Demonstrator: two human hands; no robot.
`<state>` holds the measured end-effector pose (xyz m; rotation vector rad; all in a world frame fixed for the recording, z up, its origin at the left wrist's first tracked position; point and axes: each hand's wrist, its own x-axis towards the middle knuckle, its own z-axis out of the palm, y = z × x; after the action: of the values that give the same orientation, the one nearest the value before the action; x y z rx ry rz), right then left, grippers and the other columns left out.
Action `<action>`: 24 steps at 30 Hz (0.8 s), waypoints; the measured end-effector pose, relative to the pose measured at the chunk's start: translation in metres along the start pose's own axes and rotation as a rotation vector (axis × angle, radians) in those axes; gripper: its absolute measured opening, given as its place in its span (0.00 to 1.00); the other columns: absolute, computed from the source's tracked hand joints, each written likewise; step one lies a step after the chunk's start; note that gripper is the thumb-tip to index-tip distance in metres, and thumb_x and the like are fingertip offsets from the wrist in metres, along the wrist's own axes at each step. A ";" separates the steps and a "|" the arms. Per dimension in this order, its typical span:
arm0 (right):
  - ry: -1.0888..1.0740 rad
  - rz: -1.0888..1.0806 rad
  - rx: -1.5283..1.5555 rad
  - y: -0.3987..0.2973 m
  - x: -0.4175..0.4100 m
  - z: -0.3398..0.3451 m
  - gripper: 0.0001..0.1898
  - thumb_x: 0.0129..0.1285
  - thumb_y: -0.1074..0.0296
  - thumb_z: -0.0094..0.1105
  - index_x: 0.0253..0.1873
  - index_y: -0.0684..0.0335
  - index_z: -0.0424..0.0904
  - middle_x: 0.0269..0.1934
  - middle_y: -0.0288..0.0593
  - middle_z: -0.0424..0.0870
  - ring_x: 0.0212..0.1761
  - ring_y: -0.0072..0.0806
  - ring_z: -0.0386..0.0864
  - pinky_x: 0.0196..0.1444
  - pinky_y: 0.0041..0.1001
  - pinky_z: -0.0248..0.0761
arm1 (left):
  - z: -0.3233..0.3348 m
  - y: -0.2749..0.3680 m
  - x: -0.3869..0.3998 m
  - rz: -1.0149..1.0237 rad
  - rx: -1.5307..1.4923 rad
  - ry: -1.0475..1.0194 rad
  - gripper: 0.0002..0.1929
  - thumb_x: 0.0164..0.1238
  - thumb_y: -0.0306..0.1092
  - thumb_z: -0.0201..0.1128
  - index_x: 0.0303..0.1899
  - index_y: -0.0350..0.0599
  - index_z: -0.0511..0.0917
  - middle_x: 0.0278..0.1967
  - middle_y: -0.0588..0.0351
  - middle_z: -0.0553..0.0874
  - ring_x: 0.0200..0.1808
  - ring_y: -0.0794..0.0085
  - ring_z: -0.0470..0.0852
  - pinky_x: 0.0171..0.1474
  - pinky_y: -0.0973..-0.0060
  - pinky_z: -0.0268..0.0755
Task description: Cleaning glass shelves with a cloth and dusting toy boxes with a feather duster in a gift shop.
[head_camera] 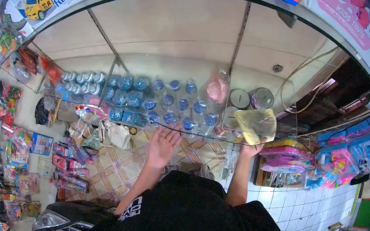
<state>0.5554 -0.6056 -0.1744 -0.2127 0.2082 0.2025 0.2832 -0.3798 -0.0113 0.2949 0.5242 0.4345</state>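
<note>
My left hand [161, 147] is raised at the front edge of a glass shelf, palm in view and holding nothing. Its fingertips are close below several clear plastic bottles with blue caps [183, 104]. A yellow cloth [257, 125] is gripped in my right hand [253, 148], farther right on the same shelf. Behind and beside the cloth stand round tins, among them a slotted tin [239, 98] and a coloured tin [261, 98]. The cloth hides part of the lower tins. A pink item in a plastic bag [217, 89] lies between bottles and tins.
Light blue bottles [134, 98] and white-capped bottles [88, 76] fill the shelf's left side. A dark cable [203, 137] runs along the front edge. Boxed toys [349, 147] jut out at right, packaged goods [70, 163] at left. A vehicle's front [66, 219] is at lower left.
</note>
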 end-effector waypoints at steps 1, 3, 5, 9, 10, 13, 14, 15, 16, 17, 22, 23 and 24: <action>-0.006 -0.002 0.015 0.002 -0.004 0.008 0.30 0.63 0.50 0.46 0.66 0.60 0.56 0.66 0.48 0.56 0.65 0.50 0.57 0.64 0.54 0.52 | -0.003 0.005 -0.002 -0.027 0.010 -0.024 0.23 0.64 0.48 0.51 0.54 0.42 0.66 0.59 0.50 0.69 0.60 0.62 0.66 0.62 0.62 0.57; 0.053 -0.108 0.009 0.005 -0.014 0.020 0.31 0.63 0.50 0.46 0.66 0.60 0.56 0.66 0.47 0.56 0.65 0.49 0.57 0.64 0.53 0.51 | 0.000 0.013 -0.006 -0.088 -0.031 -0.058 0.22 0.65 0.47 0.51 0.53 0.42 0.66 0.59 0.48 0.69 0.60 0.60 0.65 0.63 0.61 0.56; 0.110 -0.223 0.004 0.003 -0.020 0.023 0.31 0.62 0.49 0.46 0.66 0.60 0.55 0.67 0.46 0.57 0.65 0.48 0.57 0.64 0.53 0.50 | 0.009 0.019 -0.012 -0.156 -0.072 -0.097 0.21 0.65 0.46 0.50 0.53 0.41 0.66 0.59 0.47 0.68 0.61 0.58 0.65 0.64 0.60 0.55; 0.072 -0.272 0.188 -0.022 -0.029 0.013 0.33 0.62 0.45 0.43 0.67 0.59 0.54 0.67 0.45 0.57 0.66 0.47 0.56 0.65 0.51 0.46 | 0.011 0.026 -0.012 -0.214 -0.160 -0.158 0.18 0.67 0.44 0.47 0.51 0.41 0.66 0.61 0.43 0.65 0.64 0.53 0.60 0.66 0.60 0.51; 0.069 -0.265 0.144 -0.025 -0.034 0.009 0.34 0.62 0.44 0.43 0.67 0.59 0.54 0.67 0.45 0.57 0.66 0.47 0.57 0.65 0.50 0.47 | 0.010 0.028 -0.011 -0.213 -0.168 -0.158 0.18 0.67 0.44 0.47 0.51 0.41 0.66 0.61 0.42 0.64 0.64 0.52 0.60 0.66 0.59 0.51; 0.148 -0.250 -0.108 -0.017 -0.056 -0.005 0.35 0.61 0.42 0.45 0.66 0.60 0.55 0.64 0.47 0.61 0.64 0.47 0.60 0.64 0.46 0.55 | 0.008 0.033 -0.006 -0.222 -0.177 -0.161 0.19 0.66 0.42 0.49 0.52 0.41 0.65 0.61 0.42 0.64 0.65 0.52 0.59 0.66 0.59 0.50; 0.076 -0.160 -0.115 -0.008 -0.066 -0.015 0.34 0.61 0.43 0.46 0.66 0.60 0.56 0.63 0.47 0.62 0.63 0.47 0.61 0.63 0.46 0.56 | 0.006 0.033 -0.005 -0.227 -0.175 -0.169 0.19 0.66 0.42 0.49 0.52 0.41 0.65 0.61 0.42 0.64 0.65 0.52 0.59 0.66 0.59 0.50; 0.003 -0.076 -0.124 0.000 -0.071 -0.025 0.34 0.61 0.44 0.47 0.66 0.60 0.56 0.62 0.48 0.63 0.62 0.47 0.62 0.62 0.47 0.57 | 0.004 0.032 -0.003 -0.241 -0.192 -0.174 0.19 0.66 0.42 0.49 0.52 0.41 0.65 0.61 0.42 0.64 0.65 0.52 0.59 0.66 0.59 0.50; 0.089 -0.020 -0.183 0.020 -0.085 -0.017 0.33 0.61 0.45 0.48 0.65 0.60 0.56 0.62 0.48 0.64 0.61 0.48 0.63 0.62 0.47 0.57 | 0.000 0.035 -0.003 -0.241 -0.206 -0.169 0.19 0.66 0.42 0.49 0.52 0.41 0.65 0.61 0.42 0.64 0.65 0.53 0.59 0.67 0.59 0.50; 0.175 0.036 -0.242 0.047 -0.103 0.001 0.33 0.61 0.46 0.48 0.65 0.60 0.57 0.61 0.48 0.65 0.60 0.48 0.64 0.61 0.48 0.58 | -0.003 0.038 -0.003 -0.237 -0.202 -0.174 0.19 0.66 0.42 0.49 0.52 0.41 0.65 0.61 0.42 0.64 0.65 0.53 0.59 0.67 0.59 0.50; 0.288 0.180 -0.520 0.127 -0.143 0.083 0.29 0.62 0.47 0.48 0.62 0.59 0.63 0.59 0.47 0.68 0.58 0.43 0.68 0.59 0.43 0.63 | -0.010 0.040 -0.005 -0.257 -0.147 -0.134 0.23 0.64 0.43 0.52 0.55 0.40 0.63 0.62 0.42 0.63 0.66 0.54 0.57 0.67 0.58 0.49; 0.082 0.352 -0.325 0.136 -0.127 0.066 0.28 0.62 0.47 0.48 0.61 0.59 0.64 0.58 0.47 0.69 0.57 0.43 0.69 0.59 0.42 0.63 | -0.007 0.037 -0.005 -0.278 -0.141 -0.097 0.25 0.63 0.43 0.54 0.56 0.39 0.62 0.62 0.42 0.62 0.67 0.54 0.55 0.68 0.57 0.48; -0.124 0.521 -0.126 0.146 -0.115 0.053 0.27 0.63 0.48 0.47 0.61 0.60 0.65 0.58 0.48 0.70 0.56 0.42 0.70 0.58 0.41 0.64 | -0.007 0.036 -0.004 -0.296 -0.125 -0.153 0.26 0.63 0.44 0.55 0.57 0.38 0.62 0.62 0.42 0.63 0.67 0.55 0.55 0.68 0.58 0.47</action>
<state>0.4224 -0.4736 -0.1250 -0.2673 0.1244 0.7458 0.2649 -0.3497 -0.0021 0.1257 0.3819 0.1543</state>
